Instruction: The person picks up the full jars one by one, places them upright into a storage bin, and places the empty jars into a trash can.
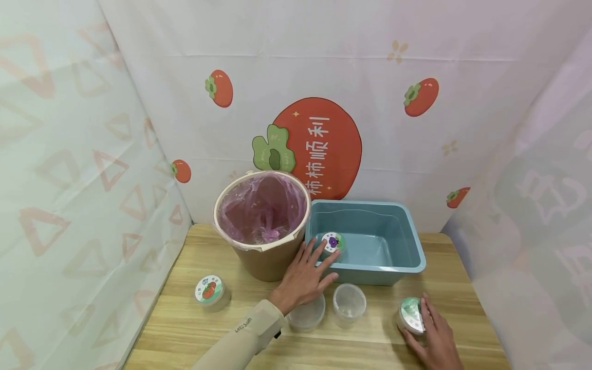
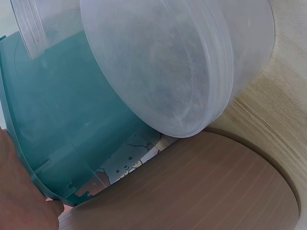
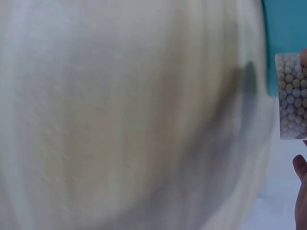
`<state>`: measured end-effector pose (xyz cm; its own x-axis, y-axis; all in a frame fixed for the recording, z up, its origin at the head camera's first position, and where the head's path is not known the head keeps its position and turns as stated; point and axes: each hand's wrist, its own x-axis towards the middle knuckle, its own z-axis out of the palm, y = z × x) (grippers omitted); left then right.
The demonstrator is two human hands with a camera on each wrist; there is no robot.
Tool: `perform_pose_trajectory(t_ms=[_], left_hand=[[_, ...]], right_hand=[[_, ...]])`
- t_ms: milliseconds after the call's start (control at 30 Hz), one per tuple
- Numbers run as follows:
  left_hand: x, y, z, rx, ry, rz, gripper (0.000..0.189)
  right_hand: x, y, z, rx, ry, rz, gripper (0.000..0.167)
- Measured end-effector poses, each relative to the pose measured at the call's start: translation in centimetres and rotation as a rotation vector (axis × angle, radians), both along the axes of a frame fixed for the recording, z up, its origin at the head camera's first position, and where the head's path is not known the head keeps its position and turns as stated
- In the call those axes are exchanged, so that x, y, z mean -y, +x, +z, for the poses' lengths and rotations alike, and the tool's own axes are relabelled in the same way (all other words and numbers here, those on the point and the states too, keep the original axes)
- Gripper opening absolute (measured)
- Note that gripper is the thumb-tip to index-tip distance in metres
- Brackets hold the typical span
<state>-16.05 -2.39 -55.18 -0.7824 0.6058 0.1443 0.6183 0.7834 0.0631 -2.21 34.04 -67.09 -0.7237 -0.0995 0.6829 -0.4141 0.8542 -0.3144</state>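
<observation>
My left hand (image 1: 302,277) reaches over the front rim of the blue basin (image 1: 407,264), its fingers spread and mostly straight. Beside those fingertips, a lidded tub (image 1: 332,240) with a purple picture on its label stands inside the basin; whether they touch it I cannot tell. My right hand (image 1: 437,334) holds a tub (image 1: 411,313) with a green and white label at the table's right, fingers along its right side and thumb at its front. Round pale beads (image 3: 291,96) fill this tub in the right wrist view.
A brown bin (image 1: 263,257) with a purple liner stands left of the basin. Two clear tubs, one partly under my left wrist (image 1: 307,313) and another clear tub (image 1: 349,303), stand in front. At the left is a tomato-labelled tub (image 1: 210,291). Printed cloth (image 1: 398,154) hangs behind.
</observation>
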Motion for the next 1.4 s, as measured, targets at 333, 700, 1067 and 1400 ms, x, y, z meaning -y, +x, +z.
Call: perform_pose_trajectory(t_ms=[333, 700, 1067, 1400], left_hand=[[0.0, 0.0, -0.1, 0.000, 0.007, 0.000, 0.062], [0.1, 0.0, -0.2, -0.002, 0.051, -0.011, 0.061], [0.1, 0.1, -0.1, 0.013, 0.022, -0.002, 0.062], [0.0, 0.1, -0.2, -0.014, 0.015, 0.002, 0.061]], right_hand=[[-1.7, -0.4, 6.2, -0.119, 0.024, 0.019, 0.100], [-1.7, -0.9, 13.6, -0.097, 0.037, -0.041, 0.098], [-0.1, -5.2, 17.5, -0.102, 0.079, 0.030, 0.095], [2.1, -10.4, 18.4, -0.093, 0.135, 0.126, 0.096]])
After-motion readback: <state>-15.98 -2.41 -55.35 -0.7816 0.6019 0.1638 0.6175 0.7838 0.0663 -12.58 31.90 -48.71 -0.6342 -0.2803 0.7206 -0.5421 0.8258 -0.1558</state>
